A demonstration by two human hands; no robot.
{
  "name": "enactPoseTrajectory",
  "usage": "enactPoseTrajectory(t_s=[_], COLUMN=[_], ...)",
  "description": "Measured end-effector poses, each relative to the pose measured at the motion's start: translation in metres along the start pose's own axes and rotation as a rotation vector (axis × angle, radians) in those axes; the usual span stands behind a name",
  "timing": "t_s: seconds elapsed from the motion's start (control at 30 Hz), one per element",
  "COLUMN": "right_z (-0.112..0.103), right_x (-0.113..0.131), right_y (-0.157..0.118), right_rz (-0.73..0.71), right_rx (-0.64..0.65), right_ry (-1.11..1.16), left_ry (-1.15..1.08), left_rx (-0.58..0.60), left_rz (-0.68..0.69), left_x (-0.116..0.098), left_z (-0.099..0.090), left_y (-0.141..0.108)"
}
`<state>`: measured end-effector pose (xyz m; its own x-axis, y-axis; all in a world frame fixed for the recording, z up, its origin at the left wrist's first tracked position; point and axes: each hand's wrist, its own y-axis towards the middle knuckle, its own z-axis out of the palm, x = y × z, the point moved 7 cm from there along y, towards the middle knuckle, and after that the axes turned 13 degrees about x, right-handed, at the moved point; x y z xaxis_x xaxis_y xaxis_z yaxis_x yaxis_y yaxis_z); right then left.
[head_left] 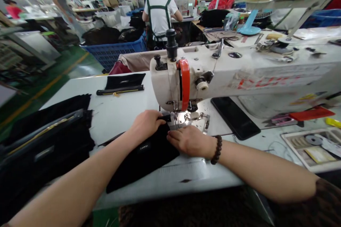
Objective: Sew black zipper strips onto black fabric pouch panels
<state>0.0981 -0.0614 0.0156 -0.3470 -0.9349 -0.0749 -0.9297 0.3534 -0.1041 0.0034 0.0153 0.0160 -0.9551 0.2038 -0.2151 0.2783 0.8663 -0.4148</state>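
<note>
A black fabric piece (138,165) with a small label lies on the table, its upper right corner close to the needle of the white sewing machine (170,81). My left hand (147,123) pinches the far edge of that fabric just left of the presser foot (176,116). Resting on the fabric's right edge, my right hand (190,142) has its fingers stretched out together beside the needle plate. A dark zipper strip (166,117) shows at the left fingertips, running toward the foot.
Left on the table lie a stack of black zippered pieces (50,145) and another zippered piece (124,83). A phone (236,117), a red-handled tool (310,113) and a tray of bobbins (314,165) sit right. Beyond stand a blue crate (119,51) and a seated co-worker (160,12).
</note>
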Motion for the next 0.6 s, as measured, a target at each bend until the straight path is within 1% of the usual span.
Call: enactPoseTrajectory(t_s=[0.1,0.2,0.37,0.47,0.53,0.6], right_z=[0.001,0.002,0.003,0.004,0.005,0.006], right_x=[-0.01,-0.013,-0.011,-0.012,-0.015,-0.021], right_y=[0.003,0.003,0.003,0.004,0.005,0.004], right_rz=[0.079,0.091,0.077,0.077,0.101,0.143], right_rx=[0.025,0.043,0.026,0.021,0.03,0.038], right_ry=[0.041,0.055,0.049,0.043,0.029,0.013], left_ry=[0.01,0.007,-0.032,-0.067,-0.105,-0.166], left_rx=[-0.012,-0.03,-0.047,-0.087,-0.125,-0.133], left_rz=[-0.033,-0.03,0.023,0.04,0.064,0.132], left_x=[0.005,0.006,0.004,0.004,0.004,0.001], left_z=[0.0,-0.001,-0.005,-0.008,-0.01,-0.01], left_y=[0.009,0.017,0.016,0.015,0.018,0.026])
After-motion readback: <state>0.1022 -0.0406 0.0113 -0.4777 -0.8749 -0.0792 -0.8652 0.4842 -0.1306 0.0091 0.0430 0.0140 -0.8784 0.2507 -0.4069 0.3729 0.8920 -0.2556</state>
